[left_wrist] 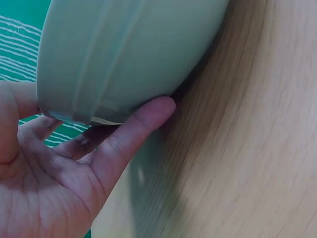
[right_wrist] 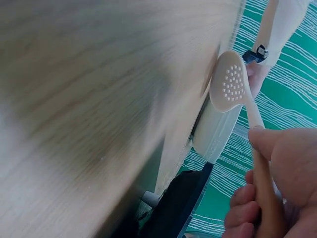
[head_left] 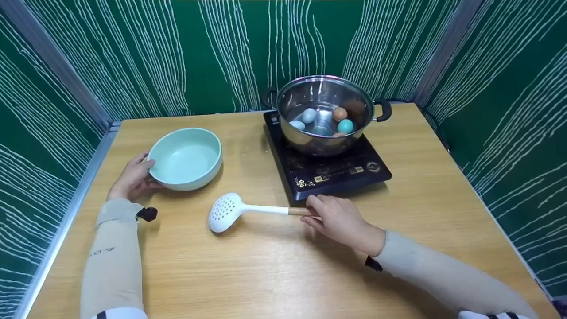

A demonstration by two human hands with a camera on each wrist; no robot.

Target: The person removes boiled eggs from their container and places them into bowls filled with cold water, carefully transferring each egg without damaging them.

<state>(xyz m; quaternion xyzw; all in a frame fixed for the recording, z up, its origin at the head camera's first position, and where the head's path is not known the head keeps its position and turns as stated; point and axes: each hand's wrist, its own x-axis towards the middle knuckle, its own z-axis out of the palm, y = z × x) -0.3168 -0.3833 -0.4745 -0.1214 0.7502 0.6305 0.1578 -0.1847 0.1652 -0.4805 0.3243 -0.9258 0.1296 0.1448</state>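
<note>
My left hand (head_left: 135,177) grips a pale green bowl (head_left: 188,155) by its left side, thumb at the rim and the other fingers low against the wall. The left wrist view shows those fingers under the outside of the bowl (left_wrist: 124,54). In my right hand (head_left: 341,221) is a white slotted ladle (head_left: 225,212), held by its wooden handle (right_wrist: 267,198). Its perforated head points left, between the hands and in front of the bowl. A steel pot (head_left: 328,141) holds several eggs, among them a brown egg (head_left: 339,114) and a turquoise egg (head_left: 345,126).
The pot stands on a black induction cooker (head_left: 328,175) at the back of the wooden table (head_left: 248,274). Its black side handle (head_left: 383,110) sticks out to the right. Green walls with white streaks (head_left: 212,57) enclose the table at the back and sides.
</note>
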